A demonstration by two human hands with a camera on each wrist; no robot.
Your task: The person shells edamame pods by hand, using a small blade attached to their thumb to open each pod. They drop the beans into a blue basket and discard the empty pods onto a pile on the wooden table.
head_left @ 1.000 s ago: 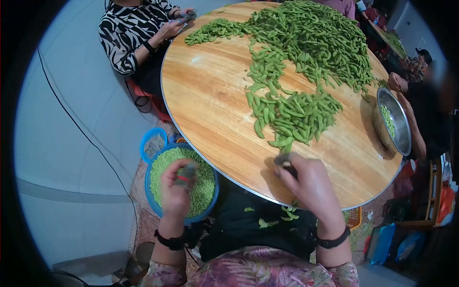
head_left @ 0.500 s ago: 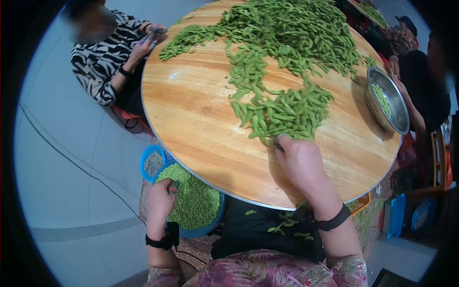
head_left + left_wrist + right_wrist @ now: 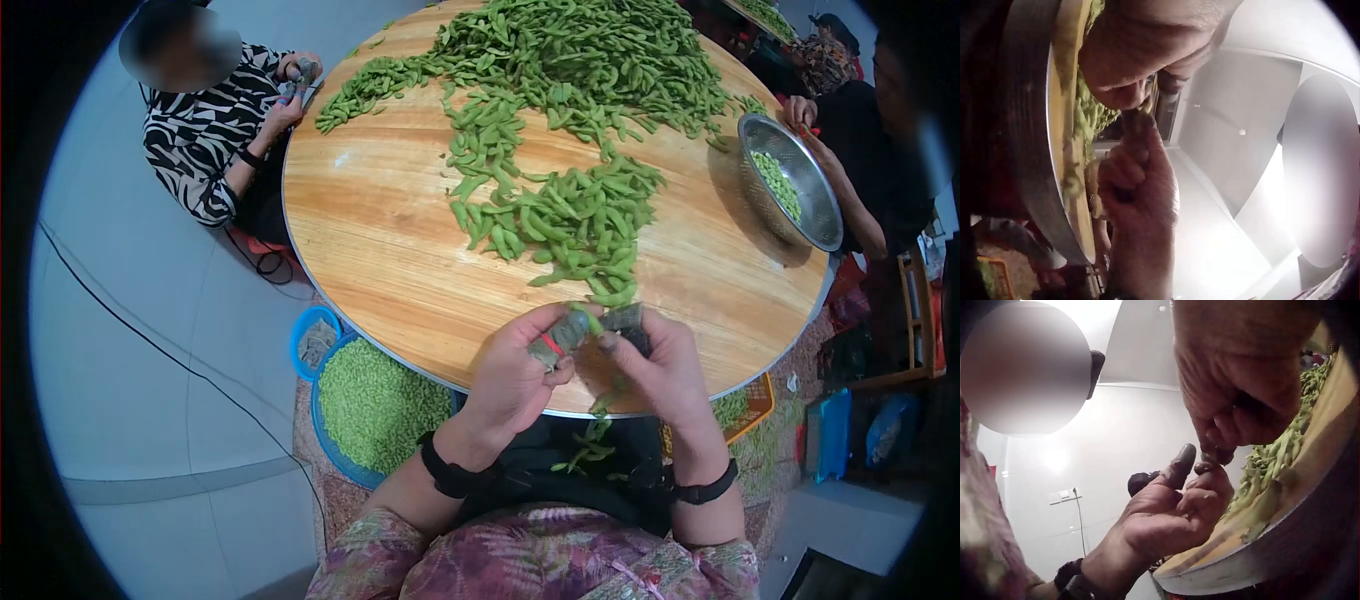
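In the head view both hands meet over the table's near edge. Between them is a green soybean pod (image 3: 590,319), pinched at one end by the left hand (image 3: 500,390) and at the other by the right hand (image 3: 675,375). Grey wraps cover some fingertips, and a red band circles one wrap on the left hand. Seen from the right wrist, the left thumb (image 3: 1184,464) stands raised while the fingertips of both hands come together; the fingers largely hide the pod there. Just beyond the hands lies a small heap of pods (image 3: 590,220).
A large pile of pods (image 3: 590,60) covers the far side of the round wooden table (image 3: 380,260). Shelled beans (image 3: 385,405) fill a blue tub (image 3: 324,430) at lower left. A metal colander (image 3: 825,215) stands at right by another person. Loose pods (image 3: 585,450) lie on the lap.
The right hand has reached to the near pods and come back toward the body with a pod. The left hand has moved from above the bean tub to the right, meeting it.
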